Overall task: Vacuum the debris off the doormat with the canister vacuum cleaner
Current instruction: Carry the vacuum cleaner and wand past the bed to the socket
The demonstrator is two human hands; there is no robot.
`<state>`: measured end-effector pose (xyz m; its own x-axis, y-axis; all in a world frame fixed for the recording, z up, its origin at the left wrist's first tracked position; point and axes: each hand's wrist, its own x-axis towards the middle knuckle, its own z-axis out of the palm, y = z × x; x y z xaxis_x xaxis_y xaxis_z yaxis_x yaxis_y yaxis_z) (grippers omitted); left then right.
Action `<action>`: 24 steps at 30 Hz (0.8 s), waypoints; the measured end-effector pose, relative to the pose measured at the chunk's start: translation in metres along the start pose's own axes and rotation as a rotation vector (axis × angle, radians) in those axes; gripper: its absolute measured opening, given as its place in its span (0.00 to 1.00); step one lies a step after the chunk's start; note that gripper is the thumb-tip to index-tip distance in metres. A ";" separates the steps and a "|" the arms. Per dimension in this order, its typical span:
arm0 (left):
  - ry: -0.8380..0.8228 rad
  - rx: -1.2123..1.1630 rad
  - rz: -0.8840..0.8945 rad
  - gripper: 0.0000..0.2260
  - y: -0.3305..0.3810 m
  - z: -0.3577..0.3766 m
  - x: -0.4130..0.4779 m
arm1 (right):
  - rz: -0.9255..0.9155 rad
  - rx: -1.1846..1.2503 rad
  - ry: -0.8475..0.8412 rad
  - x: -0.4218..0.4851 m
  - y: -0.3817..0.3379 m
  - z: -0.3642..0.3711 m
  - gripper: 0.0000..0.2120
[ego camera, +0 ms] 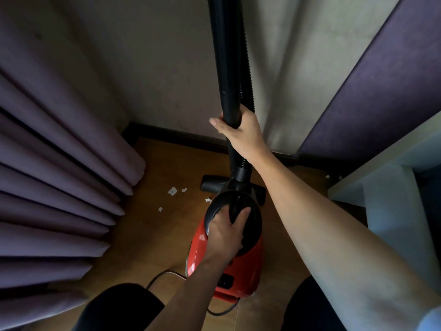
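Canister vacuum cleaner, red body with a black top, sits on the wooden floor near the middle, nose pointing toward the far edge where the dark skirting runs; the left hand is down on top of it, fingers curled round the black carry handle, thumb laid across the inner rim, a firm grip; up higher, the right hand is clamped round the black wand, fingers wrapped round the tube and thumb out on the left side; the wand stands nearly upright and runs out past the top of the view; the ribbed hose climbs right beside it and plugs into the front of the canister; just beyond the canister's nose the black floor head lies flat on the floor, partly hidden behind the body; white scraps of debris are scattered on the bare boards to the left of the head, one touching the canister's front; a black power cord loops across the near edge of the floor; purple curtain folds crowd the left edge, a pale curtain hangs along the far edge, and white furniture stands at the right.
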<state>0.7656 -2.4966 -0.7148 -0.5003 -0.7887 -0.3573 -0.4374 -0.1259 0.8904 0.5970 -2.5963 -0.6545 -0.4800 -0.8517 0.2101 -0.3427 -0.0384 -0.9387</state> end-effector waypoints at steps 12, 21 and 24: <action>0.026 0.065 -0.089 0.18 0.002 0.012 0.034 | 0.014 0.050 0.135 0.006 0.011 -0.001 0.08; 0.172 0.336 0.065 0.14 0.001 0.007 0.039 | -0.020 0.024 0.091 0.011 0.020 -0.001 0.08; 0.175 0.351 0.077 0.14 0.004 0.010 0.047 | -0.005 0.007 0.074 0.015 0.022 -0.003 0.10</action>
<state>0.7329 -2.5280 -0.7308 -0.4195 -0.8824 -0.2129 -0.6477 0.1267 0.7513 0.5797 -2.6079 -0.6711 -0.5367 -0.8106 0.2343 -0.3399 -0.0465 -0.9393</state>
